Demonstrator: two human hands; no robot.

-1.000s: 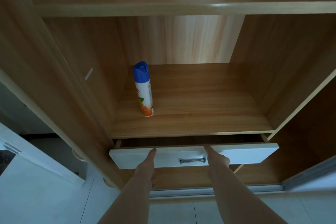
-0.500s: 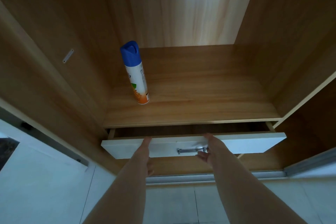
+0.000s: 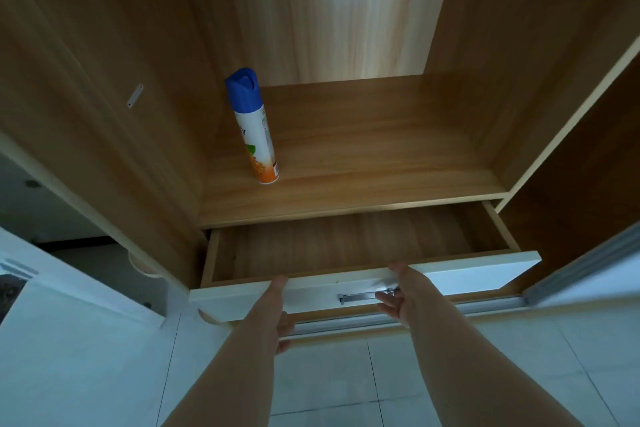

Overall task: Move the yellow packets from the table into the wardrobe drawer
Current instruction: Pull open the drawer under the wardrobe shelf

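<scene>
The wardrobe drawer (image 3: pixel 467 272) has a white front and a wooden inside, and it stands pulled out with nothing visible in it. My left hand (image 3: pixel 277 302) grips the top edge of the drawer front at its left part, thumb on top. My right hand (image 3: pixel 398 291) holds the front near the metal handle (image 3: pixel 360 296), thumb over the edge and fingers curled at the handle. No yellow packets and no table are in view.
A spray can (image 3: pixel 254 128) with a blue cap stands upright on the wooden shelf (image 3: pixel 381 163) just above the drawer. The wardrobe's side panels rise left and right. A sliding-door track (image 3: pixel 450 308) runs below the drawer. Pale floor tiles (image 3: pixel 329 378) lie underneath.
The drawer has slid out toward me, from a narrow gap to most of its inside showing. Both hands stayed on its front and the view tilted down and closer.
</scene>
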